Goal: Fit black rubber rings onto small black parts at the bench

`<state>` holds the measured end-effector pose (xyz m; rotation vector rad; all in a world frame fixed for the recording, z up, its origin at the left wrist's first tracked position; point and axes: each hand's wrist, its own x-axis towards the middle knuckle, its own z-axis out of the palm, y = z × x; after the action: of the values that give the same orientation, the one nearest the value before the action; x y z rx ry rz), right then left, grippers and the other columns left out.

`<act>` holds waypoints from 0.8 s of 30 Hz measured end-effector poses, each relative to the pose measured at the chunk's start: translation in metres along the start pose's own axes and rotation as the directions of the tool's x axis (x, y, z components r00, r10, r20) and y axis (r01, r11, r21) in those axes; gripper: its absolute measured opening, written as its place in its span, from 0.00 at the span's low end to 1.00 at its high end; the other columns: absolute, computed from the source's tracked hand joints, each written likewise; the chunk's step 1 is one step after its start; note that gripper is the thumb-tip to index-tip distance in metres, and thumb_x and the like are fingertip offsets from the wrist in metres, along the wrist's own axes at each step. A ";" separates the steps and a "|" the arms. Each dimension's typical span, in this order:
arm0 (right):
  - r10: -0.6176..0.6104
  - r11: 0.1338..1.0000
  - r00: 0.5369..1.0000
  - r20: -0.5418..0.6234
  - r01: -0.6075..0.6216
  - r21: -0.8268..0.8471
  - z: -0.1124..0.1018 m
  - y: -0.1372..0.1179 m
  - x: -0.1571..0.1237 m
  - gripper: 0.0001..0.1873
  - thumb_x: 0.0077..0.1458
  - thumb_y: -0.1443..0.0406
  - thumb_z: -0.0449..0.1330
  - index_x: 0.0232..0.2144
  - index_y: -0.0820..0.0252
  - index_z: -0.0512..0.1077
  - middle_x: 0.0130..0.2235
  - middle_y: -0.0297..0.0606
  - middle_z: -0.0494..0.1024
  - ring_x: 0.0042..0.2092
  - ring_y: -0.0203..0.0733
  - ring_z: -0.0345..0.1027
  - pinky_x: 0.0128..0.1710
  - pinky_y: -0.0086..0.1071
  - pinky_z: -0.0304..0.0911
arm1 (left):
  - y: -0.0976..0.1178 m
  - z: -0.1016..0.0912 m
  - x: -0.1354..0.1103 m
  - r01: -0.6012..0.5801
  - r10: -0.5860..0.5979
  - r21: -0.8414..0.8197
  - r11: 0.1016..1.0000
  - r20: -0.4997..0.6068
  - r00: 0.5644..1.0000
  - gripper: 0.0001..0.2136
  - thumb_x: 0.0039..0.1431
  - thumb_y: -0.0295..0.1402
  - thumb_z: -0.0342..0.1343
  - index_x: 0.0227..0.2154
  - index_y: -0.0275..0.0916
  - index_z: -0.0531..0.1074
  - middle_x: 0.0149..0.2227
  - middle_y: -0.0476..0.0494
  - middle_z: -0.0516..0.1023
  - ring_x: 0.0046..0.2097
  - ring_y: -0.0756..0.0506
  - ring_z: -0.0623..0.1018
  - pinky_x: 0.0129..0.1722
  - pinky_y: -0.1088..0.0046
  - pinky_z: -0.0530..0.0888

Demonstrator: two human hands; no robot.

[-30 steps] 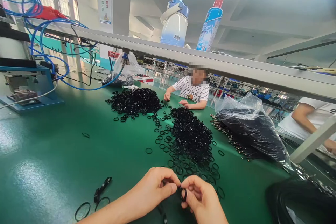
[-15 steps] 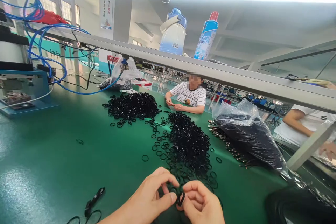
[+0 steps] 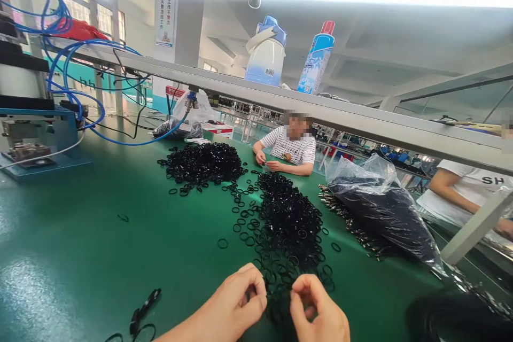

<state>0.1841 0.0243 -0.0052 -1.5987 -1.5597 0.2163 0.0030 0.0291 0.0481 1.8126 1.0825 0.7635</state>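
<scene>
My left hand [image 3: 236, 307] and my right hand [image 3: 318, 312] hover close together at the bottom edge, over the near end of a pile of black rubber rings [image 3: 290, 219]. Both hands are curled into a pinch, thumb against forefinger. A small gap with loose rings behind it separates them. What each pinch holds, if anything, is too small to make out. A second, larger heap of rings [image 3: 204, 160] lies farther back to the left on the green table [image 3: 100, 246]. A black clip-like part [image 3: 144, 304] with ring loops rests left of my left hand.
A clear plastic bag of black parts [image 3: 385, 208] lies at the right. A blue machine [image 3: 36, 133] with blue hoses stands far left. An overhead shelf rail [image 3: 320, 109] carries a jug and a spray can. A person in a striped shirt [image 3: 290, 147] sits opposite; another person's arm [image 3: 457, 192] is at the right.
My hands have drawn slightly apart; the black ring seen pinched between them earlier no longer shows. The view has tilted a little; the piles have not moved.
</scene>
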 end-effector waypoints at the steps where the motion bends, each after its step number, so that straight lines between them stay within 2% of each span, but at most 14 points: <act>1: 0.010 0.999 1.000 -0.009 -0.011 -0.050 -0.002 0.008 0.003 0.07 0.51 0.59 0.49 0.27 0.51 0.66 0.24 0.29 0.74 0.24 0.40 0.67 0.26 0.31 0.60 | -0.002 -0.002 0.001 -0.007 0.006 -0.007 1.000 -0.020 1.000 0.05 0.54 0.26 0.44 0.25 0.40 0.61 0.29 0.55 0.62 0.31 0.51 0.61 0.30 0.78 0.61; 5: 0.081 0.982 0.997 0.020 -0.076 -0.171 -0.010 0.041 0.011 0.09 0.55 0.57 0.48 0.31 0.50 0.67 0.29 0.31 0.77 0.28 0.43 0.71 0.29 0.32 0.61 | -0.011 -0.010 0.003 -0.012 0.014 0.040 0.999 -0.049 0.999 0.06 0.56 0.26 0.43 0.26 0.41 0.60 0.29 0.55 0.64 0.29 0.51 0.62 0.27 0.78 0.61; 7: 0.060 0.973 0.998 0.021 -0.053 -0.225 -0.014 0.047 0.012 0.10 0.57 0.57 0.48 0.33 0.49 0.69 0.35 0.31 0.78 0.32 0.43 0.73 0.29 0.32 0.61 | -0.015 -0.013 0.003 -0.024 0.030 0.147 0.989 -0.037 0.999 0.06 0.57 0.26 0.42 0.30 0.43 0.62 0.29 0.55 0.65 0.29 0.50 0.64 0.27 0.78 0.62; 9: 0.000 0.961 1.000 0.014 0.004 -0.277 -0.017 0.046 0.012 0.11 0.58 0.57 0.49 0.33 0.48 0.70 0.44 0.31 0.76 0.35 0.43 0.73 0.30 0.32 0.62 | -0.018 -0.015 0.002 -0.079 0.093 0.322 0.943 -0.027 0.995 0.10 0.58 0.26 0.42 0.37 0.46 0.65 0.36 0.53 0.69 0.31 0.49 0.67 0.32 0.75 0.65; 11: -0.074 0.954 0.997 0.000 0.071 -0.293 -0.019 0.039 0.011 0.12 0.59 0.57 0.49 0.33 0.49 0.71 0.51 0.30 0.71 0.38 0.42 0.73 0.31 0.32 0.63 | -0.020 -0.017 0.002 -0.125 0.158 0.481 0.868 -0.029 0.987 0.15 0.60 0.26 0.40 0.43 0.51 0.65 0.49 0.53 0.69 0.36 0.48 0.70 0.38 0.70 0.66; 13: -0.160 0.961 0.987 0.031 0.162 -0.224 -0.015 0.028 0.007 0.13 0.61 0.56 0.47 0.33 0.49 0.70 0.48 0.31 0.72 0.38 0.41 0.72 0.31 0.31 0.64 | -0.022 -0.020 0.004 -0.141 0.202 0.556 0.819 -0.050 0.978 0.17 0.61 0.24 0.38 0.43 0.53 0.66 0.55 0.55 0.64 0.40 0.46 0.72 0.43 0.67 0.66; 15: -0.240 0.964 0.965 0.111 0.250 -0.090 -0.004 0.015 -0.002 0.16 0.62 0.54 0.45 0.33 0.50 0.69 0.39 0.31 0.75 0.36 0.40 0.72 0.31 0.29 0.64 | -0.023 -0.023 0.006 -0.152 0.233 0.549 0.822 -0.081 0.969 0.17 0.62 0.23 0.38 0.41 0.52 0.67 0.53 0.56 0.67 0.43 0.46 0.72 0.45 0.67 0.66; 17: -0.330 0.943 0.928 0.173 0.331 0.022 0.014 0.001 -0.015 0.20 0.62 0.49 0.42 0.35 0.49 0.69 0.33 0.31 0.75 0.33 0.40 0.71 0.29 0.29 0.63 | -0.022 -0.026 0.009 -0.176 0.269 0.509 0.842 -0.113 0.957 0.16 0.62 0.23 0.39 0.39 0.49 0.68 0.48 0.55 0.70 0.43 0.48 0.72 0.46 0.69 0.66; 18: -0.395 0.918 0.904 0.162 0.393 0.044 0.024 -0.006 -0.022 0.24 0.61 0.46 0.39 0.37 0.49 0.69 0.32 0.31 0.75 0.31 0.40 0.70 0.28 0.30 0.63 | -0.021 -0.028 0.010 -0.185 0.280 0.485 0.855 -0.131 0.951 0.15 0.61 0.23 0.40 0.39 0.48 0.68 0.47 0.54 0.70 0.43 0.48 0.72 0.46 0.70 0.66; 20: -0.561 0.825 0.818 0.123 0.566 0.001 0.040 -0.017 -0.033 0.30 0.59 0.42 0.33 0.38 0.46 0.69 0.33 0.32 0.75 0.29 0.41 0.69 0.26 0.32 0.62 | -0.019 -0.031 0.012 -0.196 0.289 0.435 0.879 -0.160 0.944 0.14 0.61 0.22 0.42 0.38 0.46 0.69 0.44 0.53 0.71 0.42 0.49 0.71 0.45 0.72 0.66; 22: -0.668 0.716 0.725 0.168 0.688 -0.120 0.045 -0.020 -0.036 0.27 0.63 0.49 0.33 0.33 0.46 0.71 0.30 0.31 0.74 0.27 0.41 0.68 0.24 0.33 0.61 | -0.016 -0.035 0.013 -0.198 0.286 0.401 0.894 -0.174 0.942 0.13 0.60 0.22 0.43 0.37 0.45 0.69 0.43 0.53 0.72 0.43 0.50 0.71 0.45 0.74 0.66; 23: -0.680 0.676 0.701 0.216 0.713 -0.186 0.042 -0.017 -0.033 0.24 0.65 0.57 0.36 0.30 0.48 0.70 0.28 0.31 0.74 0.27 0.41 0.68 0.24 0.33 0.60 | -0.014 -0.038 0.013 -0.194 0.281 0.395 0.898 -0.175 0.944 0.13 0.59 0.22 0.43 0.36 0.44 0.70 0.43 0.52 0.72 0.43 0.50 0.71 0.45 0.74 0.66; 24: -0.671 0.654 0.697 0.251 0.717 -0.242 0.035 -0.011 -0.028 0.22 0.63 0.65 0.39 0.28 0.50 0.70 0.28 0.32 0.74 0.28 0.42 0.69 0.25 0.33 0.61 | -0.012 -0.042 0.014 -0.187 0.273 0.395 0.899 -0.172 0.947 0.12 0.59 0.22 0.44 0.36 0.43 0.70 0.43 0.52 0.72 0.43 0.50 0.71 0.45 0.75 0.66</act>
<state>0.1471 0.0139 -0.0310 -1.0920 -2.3018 -0.3886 -0.0300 0.0596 0.0564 2.2526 1.2357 0.9723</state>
